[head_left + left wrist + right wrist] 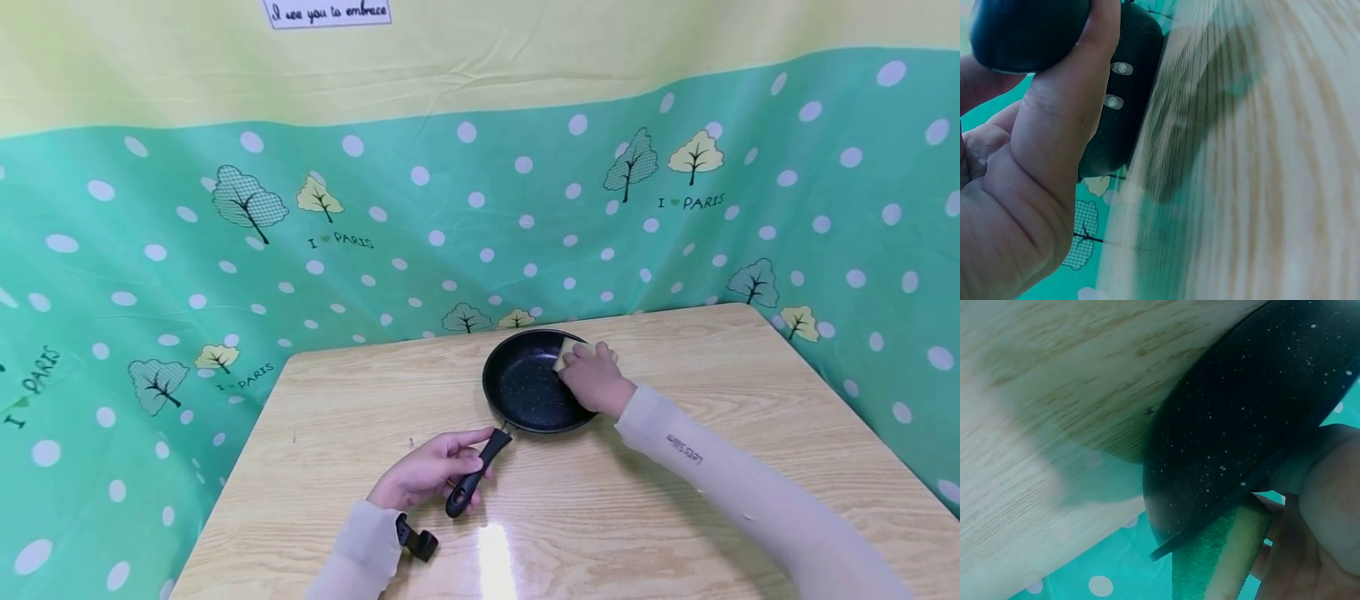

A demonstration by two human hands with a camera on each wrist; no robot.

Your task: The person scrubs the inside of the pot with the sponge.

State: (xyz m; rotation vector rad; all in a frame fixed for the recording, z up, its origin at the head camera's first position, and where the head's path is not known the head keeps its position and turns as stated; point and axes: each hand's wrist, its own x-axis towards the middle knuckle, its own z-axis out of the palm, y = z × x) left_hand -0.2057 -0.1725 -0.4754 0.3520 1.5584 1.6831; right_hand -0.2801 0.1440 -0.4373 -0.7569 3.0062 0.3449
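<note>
So there's one round black frying pan (528,387), finish flecked with white specks, with two shiny rivets (1121,68) and one smooth, straight handle (489,456). It's by the middle of the far edge of the wood-grain surface (360,408). Two hands: the left hand (431,469) is wrapped round the handle, the right hand (594,379) pinches one blocky sponge (564,354), yellow with a rough green side, at the pan's rim.

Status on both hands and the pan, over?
Left hand grips the handle. Right hand holds the sponge at the frying pan. Nothing seen in the way.
</note>
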